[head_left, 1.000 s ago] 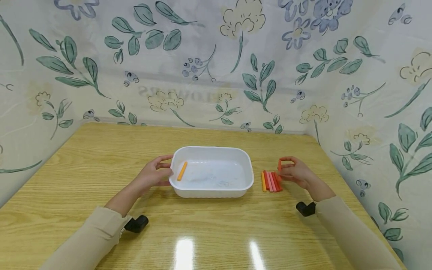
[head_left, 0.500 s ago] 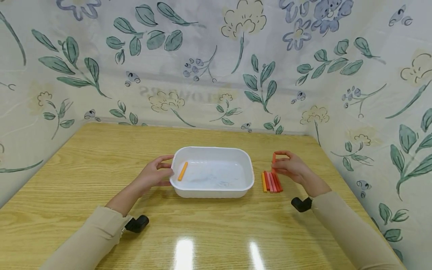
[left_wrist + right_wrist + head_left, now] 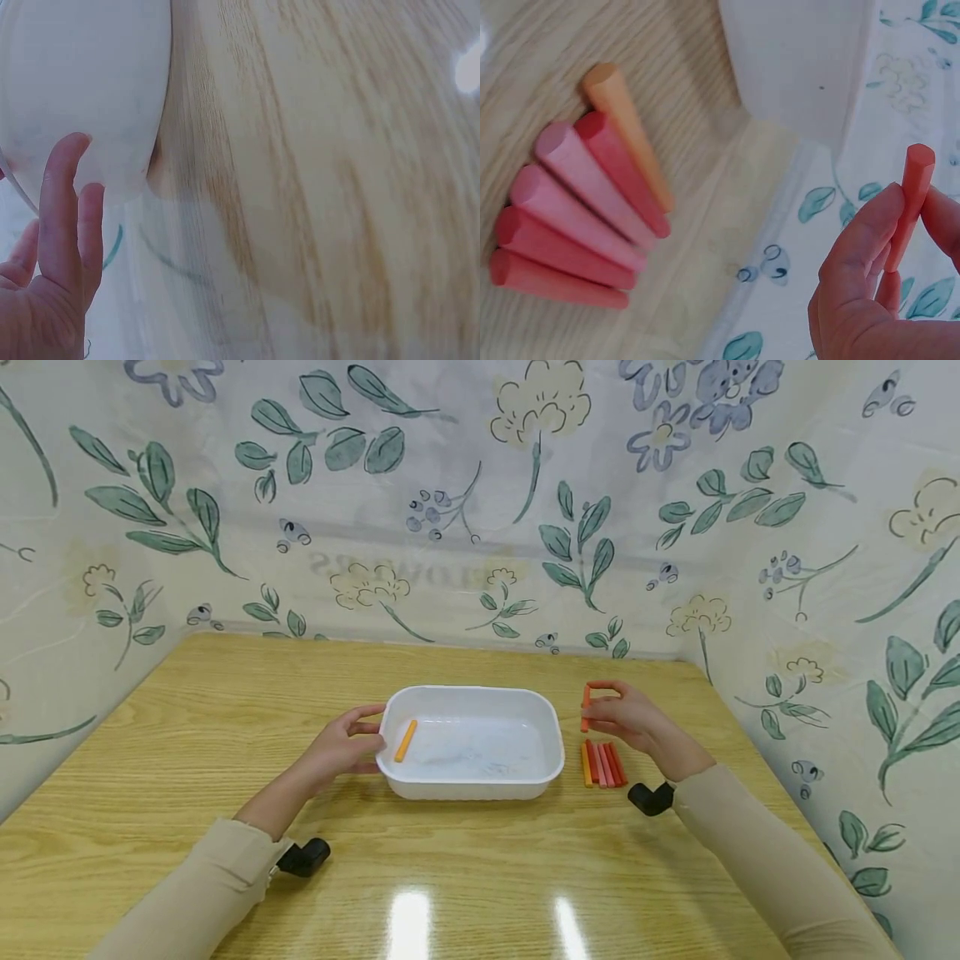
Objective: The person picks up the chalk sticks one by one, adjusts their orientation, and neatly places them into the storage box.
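My left hand (image 3: 347, 747) is at the left end of a white plastic tub (image 3: 471, 789). In the left wrist view its fingers (image 3: 61, 202) lie nearly straight along the tub's outer wall (image 3: 82, 82). My right hand (image 3: 626, 717) pinches an orange-red crayon (image 3: 586, 708) upright between thumb and fingers, raised beyond the tub's right end. The right wrist view shows that crayon (image 3: 913, 187) with its flat end up. Several red, pink and orange crayons (image 3: 602, 765) lie side by side on the table below this hand. One orange crayon (image 3: 406, 741) lies inside the tub at left.
The wooden table (image 3: 480, 860) ends at a flower-printed cloth (image 3: 450, 527) at the back and on the right. A black wrist device (image 3: 303, 857) sits by the left sleeve, and another black wrist device (image 3: 651, 799) by the right.
My right hand has lifted the orange-red crayon away from the row and moved it left and farther back, towards the tub. The left hand and the tub have stayed put.
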The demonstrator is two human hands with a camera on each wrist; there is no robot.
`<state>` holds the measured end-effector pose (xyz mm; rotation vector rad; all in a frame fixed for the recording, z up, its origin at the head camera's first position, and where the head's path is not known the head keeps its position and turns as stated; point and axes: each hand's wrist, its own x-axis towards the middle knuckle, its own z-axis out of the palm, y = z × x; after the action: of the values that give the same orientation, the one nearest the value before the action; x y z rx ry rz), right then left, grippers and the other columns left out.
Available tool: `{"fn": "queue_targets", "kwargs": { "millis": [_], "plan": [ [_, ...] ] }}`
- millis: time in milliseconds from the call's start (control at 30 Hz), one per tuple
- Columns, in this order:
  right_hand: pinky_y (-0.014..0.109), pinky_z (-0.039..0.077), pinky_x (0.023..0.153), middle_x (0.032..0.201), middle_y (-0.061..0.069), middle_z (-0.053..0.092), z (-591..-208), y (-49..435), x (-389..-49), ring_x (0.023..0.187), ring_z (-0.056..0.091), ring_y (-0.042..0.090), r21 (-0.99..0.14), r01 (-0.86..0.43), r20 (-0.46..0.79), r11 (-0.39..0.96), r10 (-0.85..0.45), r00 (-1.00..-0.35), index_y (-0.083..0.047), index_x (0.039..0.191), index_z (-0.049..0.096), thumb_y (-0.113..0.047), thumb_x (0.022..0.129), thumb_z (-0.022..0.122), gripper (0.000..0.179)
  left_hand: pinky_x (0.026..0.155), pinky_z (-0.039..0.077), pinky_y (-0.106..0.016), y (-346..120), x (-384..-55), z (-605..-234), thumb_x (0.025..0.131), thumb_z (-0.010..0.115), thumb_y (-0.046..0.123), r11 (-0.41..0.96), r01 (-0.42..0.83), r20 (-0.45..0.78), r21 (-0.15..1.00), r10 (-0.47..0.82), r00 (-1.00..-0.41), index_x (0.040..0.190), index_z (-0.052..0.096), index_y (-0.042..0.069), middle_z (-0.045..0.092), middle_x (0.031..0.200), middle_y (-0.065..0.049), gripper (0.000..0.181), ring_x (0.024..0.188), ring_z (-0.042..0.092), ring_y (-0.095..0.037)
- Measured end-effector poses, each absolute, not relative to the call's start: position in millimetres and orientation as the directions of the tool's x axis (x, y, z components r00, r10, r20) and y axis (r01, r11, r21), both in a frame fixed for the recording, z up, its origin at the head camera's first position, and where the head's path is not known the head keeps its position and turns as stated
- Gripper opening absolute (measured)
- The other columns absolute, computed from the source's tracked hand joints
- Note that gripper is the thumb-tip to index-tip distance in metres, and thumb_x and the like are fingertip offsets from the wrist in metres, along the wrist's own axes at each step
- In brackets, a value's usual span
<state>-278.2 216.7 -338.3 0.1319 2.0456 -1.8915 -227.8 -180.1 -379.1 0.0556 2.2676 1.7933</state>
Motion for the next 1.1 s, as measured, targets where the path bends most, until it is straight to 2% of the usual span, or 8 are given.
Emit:
{"fn": "queue_targets", "kwargs": {
  "millis": [467, 633, 767, 900, 1033, 1100],
  "plan": [
    [0.032, 0.053, 0.084, 0.105, 0.016, 0.052, -323.1, 176.4, -286.6, 0.081, 0.062, 0.019, -0.946, 0.312, -0.323, 0.083, -0.213, -0.922, -0.004, 0.142, 0.029, 0.005, 0.089, 0.055, 0.06, 0.076, 0.055, -0.044, -178.9, -227.6, -378.7, 0.089, 0.053, 0.006, 0.25, -0.126, -0.175, 0.96, 0.181, -0.968, 0.145, 0.026, 0.005, 0.034, 0.134, -0.028, 0.062, 0.113, 0.047, -0.044],
    [0.032, 0.052, 0.085, 0.108, 0.017, 0.053, -322.3, 162.3, -289.6, 0.103, 0.057, 0.034, -0.944, 0.32, -0.329, 0.077, -0.213, -0.92, -0.006, 0.14, 0.033, 0.004, 0.088, 0.057, 0.059, 0.075, 0.055, -0.043, -180.0, -227.8, -379.1, 0.089, 0.053, 0.005, 0.238, -0.121, -0.168, 0.964, 0.191, -0.967, 0.145, 0.025, 0.004, 0.034, 0.133, -0.029, 0.063, 0.111, 0.049, -0.044],
    [0.032, 0.052, 0.084, 0.11, 0.017, 0.052, -321.1, 152.3, -291.9, 0.113, 0.051, 0.038, -0.939, 0.34, -0.344, 0.057, -0.212, -0.915, -0.008, 0.14, 0.035, 0.005, 0.087, 0.058, 0.059, 0.075, 0.056, -0.043, -180.3, -227.9, -379.6, 0.089, 0.053, 0.005, 0.235, -0.12, -0.168, 0.965, 0.197, -0.966, 0.145, 0.025, 0.004, 0.034, 0.133, -0.029, 0.063, 0.11, 0.049, -0.043],
    [0.033, 0.053, 0.084, 0.109, 0.016, 0.052, -319.2, 142.7, -294.2, 0.109, 0.054, 0.036, -0.934, 0.353, -0.354, 0.043, -0.213, -0.911, -0.009, 0.139, 0.036, 0.005, 0.086, 0.059, 0.058, 0.075, 0.055, -0.043, -180.3, -228.1, -379.9, 0.089, 0.053, 0.005, 0.237, -0.12, -0.168, 0.964, 0.195, -0.966, 0.145, 0.025, 0.004, 0.034, 0.134, -0.029, 0.063, 0.11, 0.049, -0.043],
    [0.032, 0.053, 0.083, 0.111, 0.016, 0.052, -316.0, 133.6, -296.3, 0.092, 0.061, 0.028, -0.934, 0.353, -0.357, 0.057, -0.207, -0.911, -0.008, 0.137, 0.039, 0.004, 0.086, 0.06, 0.057, 0.075, 0.055, -0.043, -180.2, -227.9, -379.7, 0.089, 0.053, 0.005, 0.238, -0.119, -0.168, 0.964, 0.194, -0.967, 0.145, 0.025, 0.004, 0.034, 0.134, -0.029, 0.063, 0.11, 0.049, -0.043],
    [0.032, 0.053, 0.082, 0.113, 0.016, 0.052, -314.5, 129.6, -297.5, 0.09, 0.061, 0.027, -0.932, 0.357, -0.363, 0.064, -0.205, -0.909, -0.008, 0.137, 0.039, 0.004, 0.086, 0.061, 0.057, 0.075, 0.055, -0.044, -180.0, -227.9, -379.2, 0.089, 0.053, 0.006, 0.238, -0.121, -0.169, 0.964, 0.195, -0.966, 0.146, 0.024, 0.004, 0.034, 0.134, -0.029, 0.063, 0.11, 0.049, -0.043]
  ]
}}
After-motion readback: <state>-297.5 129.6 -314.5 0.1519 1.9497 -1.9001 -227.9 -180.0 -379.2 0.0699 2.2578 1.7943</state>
